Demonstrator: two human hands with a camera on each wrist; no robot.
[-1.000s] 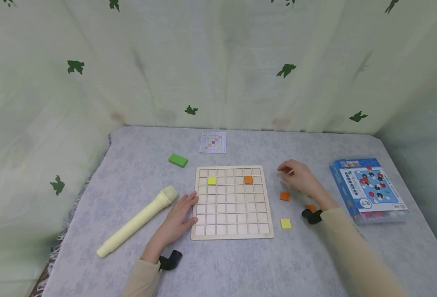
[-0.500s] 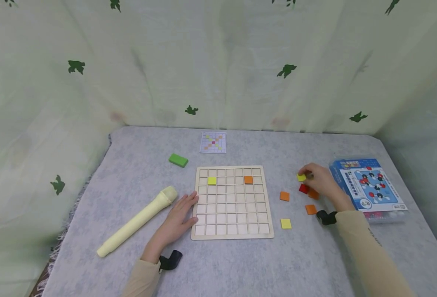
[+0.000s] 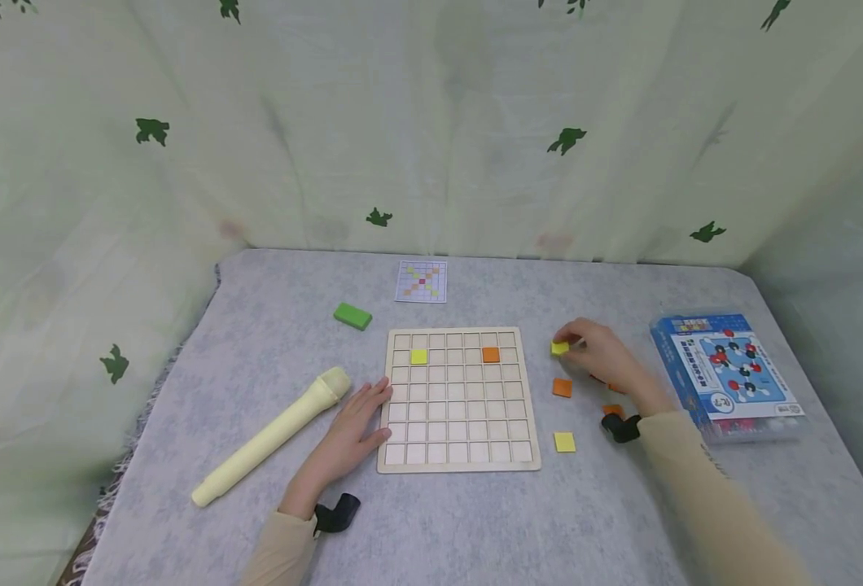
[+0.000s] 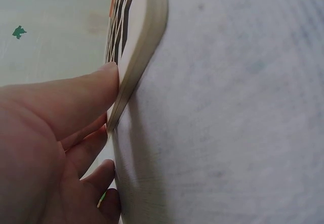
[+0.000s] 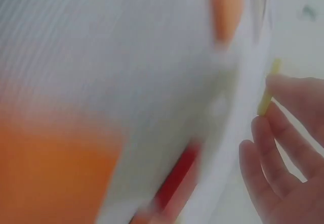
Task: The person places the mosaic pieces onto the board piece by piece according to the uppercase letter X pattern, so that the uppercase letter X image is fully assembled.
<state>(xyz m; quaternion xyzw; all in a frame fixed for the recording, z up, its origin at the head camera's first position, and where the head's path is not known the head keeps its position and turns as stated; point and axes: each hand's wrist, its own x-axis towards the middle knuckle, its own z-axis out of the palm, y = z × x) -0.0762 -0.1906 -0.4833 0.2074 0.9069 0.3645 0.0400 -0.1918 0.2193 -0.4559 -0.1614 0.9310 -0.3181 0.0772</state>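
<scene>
My right hand (image 3: pixel 602 356) pinches a yellow square tile (image 3: pixel 559 348) between thumb and fingers, right of the wooden grid board (image 3: pixel 457 466). The right wrist view shows that tile (image 5: pixel 269 88) edge-on in the fingertips. Flat on the table, my left hand (image 3: pixel 348 431) touches the board's left edge with straight fingers; in the left wrist view its thumb (image 4: pixel 96 95) meets the board's rim (image 4: pixel 144 42). The board's second row holds a yellow tile (image 3: pixel 419 356) and an orange tile (image 3: pixel 491 355). Under the right hand, a red tile (image 5: pixel 177 176) shows, mostly hidden in the head view.
An orange tile (image 3: pixel 562 387) and a yellow tile (image 3: pixel 565 442) lie right of the board. A boxed set (image 3: pixel 732 374) stands far right. A pattern card (image 3: pixel 421 282) and a green block (image 3: pixel 352 317) lie behind; a pale yellow stick (image 3: pixel 270 439) lies left.
My right hand reached right to the loose tiles, took hold of a yellow tile and came back left with it toward the board. The left hand has stayed in place.
</scene>
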